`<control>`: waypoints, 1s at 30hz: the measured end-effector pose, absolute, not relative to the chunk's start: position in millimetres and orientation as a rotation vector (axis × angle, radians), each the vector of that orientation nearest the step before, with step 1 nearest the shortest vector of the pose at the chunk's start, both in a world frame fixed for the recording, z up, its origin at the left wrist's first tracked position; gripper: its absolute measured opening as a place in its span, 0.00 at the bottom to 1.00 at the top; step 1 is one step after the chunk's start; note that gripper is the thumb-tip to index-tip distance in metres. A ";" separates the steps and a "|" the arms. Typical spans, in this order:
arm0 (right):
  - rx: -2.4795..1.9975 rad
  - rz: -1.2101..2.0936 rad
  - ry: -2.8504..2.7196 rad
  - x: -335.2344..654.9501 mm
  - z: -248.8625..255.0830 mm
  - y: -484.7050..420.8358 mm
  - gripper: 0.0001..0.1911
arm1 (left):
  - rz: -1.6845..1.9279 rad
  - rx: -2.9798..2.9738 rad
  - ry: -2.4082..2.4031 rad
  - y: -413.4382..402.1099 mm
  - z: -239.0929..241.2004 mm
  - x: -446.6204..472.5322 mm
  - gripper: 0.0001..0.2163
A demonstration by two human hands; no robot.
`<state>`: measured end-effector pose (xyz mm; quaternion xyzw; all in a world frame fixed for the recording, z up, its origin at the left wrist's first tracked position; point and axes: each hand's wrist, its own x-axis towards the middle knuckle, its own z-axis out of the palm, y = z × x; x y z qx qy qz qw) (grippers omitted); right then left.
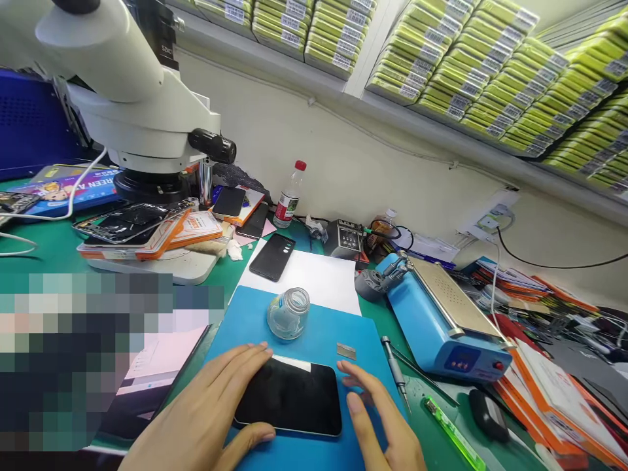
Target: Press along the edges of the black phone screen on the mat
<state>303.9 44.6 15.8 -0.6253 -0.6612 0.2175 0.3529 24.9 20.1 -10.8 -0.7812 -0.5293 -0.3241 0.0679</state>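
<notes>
A black phone (289, 398) lies screen up on a blue mat (314, 340) near the table's front edge. My left hand (206, 412) rests on the phone's left end, fingers spread over its top corner and thumb against its near edge. My right hand (380, 418) hovers open just right of the phone, fingers apart and holding nothing. A small metal blade (346, 351) lies on the mat above my right hand. A clear glass jar (288, 314) lies tipped on the mat behind the phone.
A blue heating machine (441, 320) stands at right, with a screwdriver (395, 369) and green lighter (454, 435) beside it. A white microscope (132, 111) looms at left over stacked phone parts. Another black phone (272, 256) lies on white paper. A bottle (289, 195) stands by the wall.
</notes>
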 end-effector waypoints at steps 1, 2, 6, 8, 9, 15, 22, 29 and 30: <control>-1.623 0.593 -1.710 303.9 12.6 47.7 0.23 | -0.969 -2.361 -1.606 19.7 -12.0 24.2 0.31; -1.627 0.626 -1.713 304.8 9.4 50.3 0.24 | -0.965 -2.370 -1.618 19.3 -13.3 23.4 0.32; -1.605 0.738 -1.749 312.3 -0.3 57.4 0.26 | -0.960 -2.432 -1.707 19.3 -13.8 22.8 0.37; -1.591 0.748 -1.766 314.7 -2.4 58.7 0.25 | -0.971 -2.420 -1.819 25.2 -8.0 26.4 0.38; -1.583 0.748 -1.776 315.3 -2.9 58.8 0.24 | -0.978 -2.395 -1.893 30.9 -3.4 29.3 0.38; -1.536 0.817 -1.765 318.2 -5.6 59.5 0.25 | -0.871 -2.420 -2.191 88.1 28.1 47.2 0.38; -1.530 0.866 -1.757 316.7 -3.7 61.1 0.25 | -0.879 -2.502 -2.261 104.2 39.2 47.7 0.21; -1.513 0.923 -1.717 314.9 -1.8 56.8 0.25 | -0.962 -2.565 -2.362 99.4 39.2 50.1 0.26; -1.509 0.936 -1.713 315.4 -2.6 56.9 0.25 | -0.978 -2.572 -2.337 96.8 35.7 49.5 0.28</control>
